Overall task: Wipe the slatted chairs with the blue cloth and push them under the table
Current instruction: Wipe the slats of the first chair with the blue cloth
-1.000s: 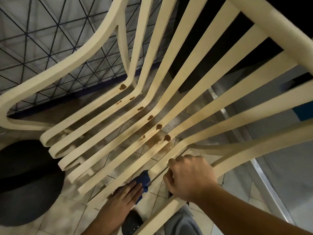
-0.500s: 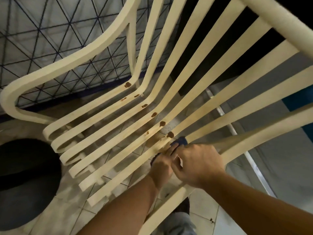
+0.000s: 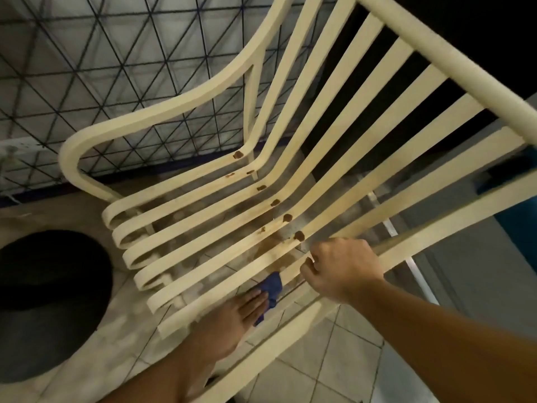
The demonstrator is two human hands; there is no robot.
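**A:** Left hand [image 3: 232, 318] is back down the seat slat [image 3: 189, 318]. Half a second ago it was up at the bend by the brown spots [image 3: 298, 235], and now it's nearer the front end. Blue cloth [image 3: 273, 286] has come down with it.

**B:** So a return stroke. Grip?

**A:** Left fingers are flat, pressing the bunched cloth onto the slat. Some cloth pokes out past the fingertips. Right hand [image 3: 341, 269] is clenched round a rail at the seat-back bend, steadying it. Slat or arm rail, can't tell.

**B:** Chair orientation?

**A:** Chair [image 3: 436, 50] slats run lower left to upper right in view. Curled front ends are lower left, top rail upper right. Strokes follow that axis.

**B:** Progress?

**A:** My read is mid-wipe on the right-side slats. Spots are still there. Push-in not begun, and I can't pick out a table.
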